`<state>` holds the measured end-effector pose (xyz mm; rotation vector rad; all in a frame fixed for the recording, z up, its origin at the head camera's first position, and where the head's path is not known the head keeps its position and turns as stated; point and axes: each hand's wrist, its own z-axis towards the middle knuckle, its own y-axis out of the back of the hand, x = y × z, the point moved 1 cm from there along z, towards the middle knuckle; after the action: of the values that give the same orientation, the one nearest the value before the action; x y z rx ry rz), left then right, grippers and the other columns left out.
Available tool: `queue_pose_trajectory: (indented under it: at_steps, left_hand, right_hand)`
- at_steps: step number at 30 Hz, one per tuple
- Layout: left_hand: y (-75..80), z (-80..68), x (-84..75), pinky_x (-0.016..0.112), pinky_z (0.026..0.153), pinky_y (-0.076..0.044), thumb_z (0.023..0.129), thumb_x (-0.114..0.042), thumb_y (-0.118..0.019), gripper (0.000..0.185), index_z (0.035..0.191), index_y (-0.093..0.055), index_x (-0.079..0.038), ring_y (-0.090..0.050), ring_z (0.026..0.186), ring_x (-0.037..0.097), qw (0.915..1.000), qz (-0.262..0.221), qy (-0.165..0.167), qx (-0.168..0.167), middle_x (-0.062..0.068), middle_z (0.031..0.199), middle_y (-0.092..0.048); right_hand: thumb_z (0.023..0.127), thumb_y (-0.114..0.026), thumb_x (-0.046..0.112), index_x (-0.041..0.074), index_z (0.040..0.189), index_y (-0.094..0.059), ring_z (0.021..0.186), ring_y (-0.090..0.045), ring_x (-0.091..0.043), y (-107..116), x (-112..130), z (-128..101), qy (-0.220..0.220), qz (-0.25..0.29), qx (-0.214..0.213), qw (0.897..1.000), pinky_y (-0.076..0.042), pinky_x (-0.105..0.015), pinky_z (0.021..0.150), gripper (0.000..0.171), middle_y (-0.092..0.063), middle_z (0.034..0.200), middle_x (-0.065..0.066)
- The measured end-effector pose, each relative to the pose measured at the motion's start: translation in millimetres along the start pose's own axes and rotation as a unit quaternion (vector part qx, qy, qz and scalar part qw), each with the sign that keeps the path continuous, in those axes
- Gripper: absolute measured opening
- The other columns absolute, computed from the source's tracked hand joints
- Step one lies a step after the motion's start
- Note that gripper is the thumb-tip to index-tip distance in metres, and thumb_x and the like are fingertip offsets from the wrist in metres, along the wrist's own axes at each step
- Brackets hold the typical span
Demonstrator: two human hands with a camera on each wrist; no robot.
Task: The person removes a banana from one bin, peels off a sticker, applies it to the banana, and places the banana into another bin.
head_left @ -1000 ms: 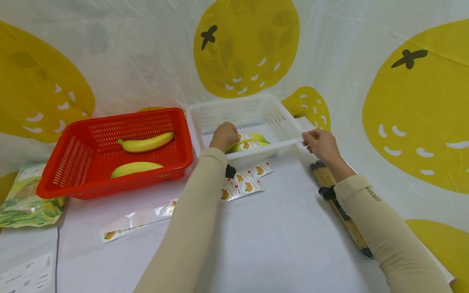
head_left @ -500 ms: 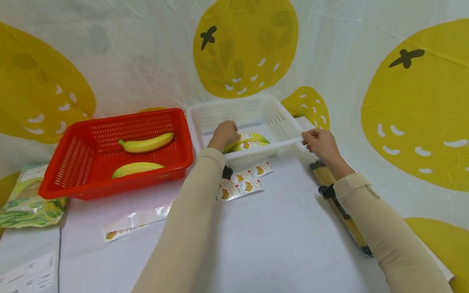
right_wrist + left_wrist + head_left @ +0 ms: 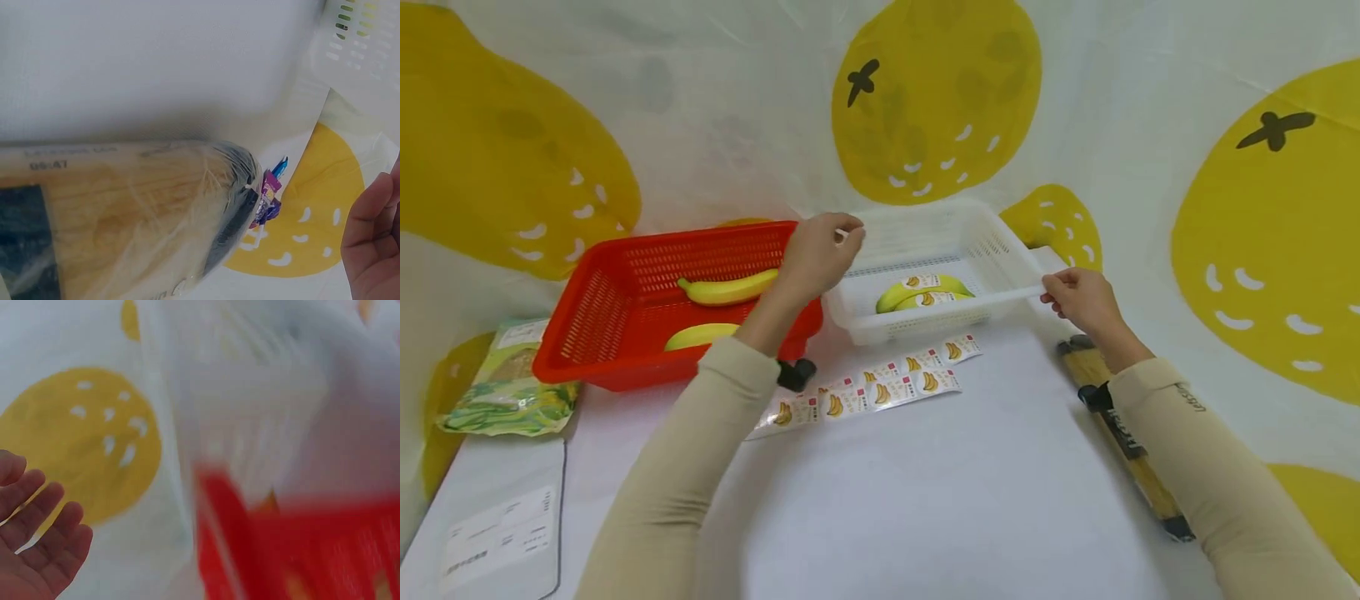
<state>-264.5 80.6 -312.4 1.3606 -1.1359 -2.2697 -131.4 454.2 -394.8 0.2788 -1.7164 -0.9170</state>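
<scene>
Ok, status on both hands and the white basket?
Left hand open, lifted over the red basket. Right hand grips white basket rim. Stickered bananas inside. Nothing blocking.

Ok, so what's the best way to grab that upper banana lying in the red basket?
Probably from above, around the middle of the upper banana. It lies flat on the floor of the red basket, apart from the other banana, with its curved body open to the top. The left hand is already close by.

Head view looks down; wrist views sit close, perhaps sharing the white basket [image 3: 940, 250].
</scene>
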Motion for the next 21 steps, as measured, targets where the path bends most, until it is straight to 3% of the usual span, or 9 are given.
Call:
queue_pose_trajectory:
  at_steps: [3, 5, 8, 11, 14, 16, 18, 21]
  left_hand:
    - [53.0, -38.4, 29.9, 0.047, 0.097, -0.052, 0.104, -0.025, -0.056, 0.032, 0.124, -0.071, -0.006, -0.063, 0.11, 0.031, 0.9971, 0.026, 0.001, -0.071, 0.014, 0.122, -0.071]
    - [87.7, -66.5, 54.7, 0.05, 0.096, -0.051, 0.104, -0.025, -0.055, 0.034, 0.125, -0.07, -0.003, -0.062, 0.11, 0.035, 0.9924, 0.043, 0.026, -0.113, 0.018, 0.123, -0.07]
    - [133.2, -111.8, 91.9, 0.052, 0.097, -0.049, 0.105, -0.031, -0.05, 0.044, 0.136, -0.063, -0.002, -0.055, 0.126, 0.039, 0.9806, 0.068, 0.111, -0.147, 0.023, 0.134, -0.063]
    - [165.5, -155.2, 127.5, 0.031, 0.082, -0.052, 0.105, -0.036, -0.046, 0.054, 0.145, -0.053, -0.001, -0.05, 0.131, 0.046, 0.965, 0.074, 0.2, -0.152, 0.029, 0.143, -0.053]
    - [181.7, -193.6, 157.5, 0.013, 0.065, -0.044, 0.104, -0.043, -0.043, 0.065, 0.153, -0.042, 0.001, -0.054, 0.124, 0.048, 0.9495, 0.044, 0.283, -0.129, 0.033, 0.149, -0.045]
    - [183.1, -212.3, 172.3, 0.008, 0.062, -0.043, 0.104, -0.046, -0.043, 0.07, 0.156, -0.035, 0.001, -0.065, 0.113, 0.035, 0.9398, -0.003, 0.322, -0.114, 0.031, 0.149, -0.046]
    - [179.4, -224.2, 182.8, 0.009, 0.064, -0.05, 0.105, -0.046, -0.046, 0.072, 0.157, -0.033, 0.001, -0.071, 0.096, 0.018, 0.9274, -0.074, 0.349, -0.112, 0.018, 0.136, -0.059]
    - [173.7, -233.0, 191.7, 0.014, 0.068, -0.057, 0.103, -0.036, -0.057, 0.063, 0.151, -0.041, 0.001, -0.07, 0.072, 0.001, 0.8981, -0.212, 0.355, -0.15, -0.005, 0.103, -0.07]
  right_hand:
    - [0.106, -0.051, 0.039, -0.005, 0.128, -0.06, 0.08, -0.062, -0.019, -1, 0, 0, 0.007, -0.012, 0.005, 1.0, -0.052, -0.018, 0.065, 0.05, -0.071, 0.086, 0.004]
    - [0.106, -0.051, 0.04, -0.006, 0.127, -0.06, 0.079, -0.062, -0.018, 0, 0, 1, 0.011, -0.021, 0.006, 1.0, -0.052, -0.018, 0.065, 0.051, -0.07, 0.083, 0.008]
    - [0.106, -0.05, 0.041, -0.007, 0.127, -0.06, 0.077, -0.062, -0.015, 2, 0, 3, 0.019, -0.029, 0.01, 0.999, -0.052, -0.017, 0.064, 0.054, -0.069, 0.08, 0.012]
    - [0.106, -0.049, 0.043, -0.008, 0.128, -0.059, 0.074, -0.061, -0.01, 4, 0, 4, 0.021, -0.034, 0.019, 0.999, -0.052, -0.017, 0.063, 0.056, -0.068, 0.079, 0.014]
    - [0.106, -0.048, 0.043, -0.008, 0.129, -0.058, 0.071, -0.059, -0.006, 4, -1, 6, 0.022, -0.038, 0.029, 0.999, -0.052, -0.018, 0.064, 0.057, -0.068, 0.077, 0.017]
    - [0.106, -0.048, 0.043, -0.009, 0.129, -0.057, 0.07, -0.059, -0.003, 5, -2, 7, 0.023, -0.039, 0.031, 0.999, -0.053, -0.018, 0.063, 0.058, -0.066, 0.074, 0.019]
    - [0.106, -0.048, 0.043, -0.01, 0.13, -0.056, 0.069, -0.058, -0.001, 5, -4, 8, 0.023, -0.034, 0.031, 0.999, -0.054, -0.019, 0.064, 0.059, -0.066, 0.073, 0.02]
    - [0.106, -0.048, 0.044, -0.011, 0.132, -0.055, 0.068, -0.058, 0.0, 3, -5, 9, 0.022, -0.025, 0.034, 0.999, -0.054, -0.019, 0.064, 0.061, -0.065, 0.073, 0.021]
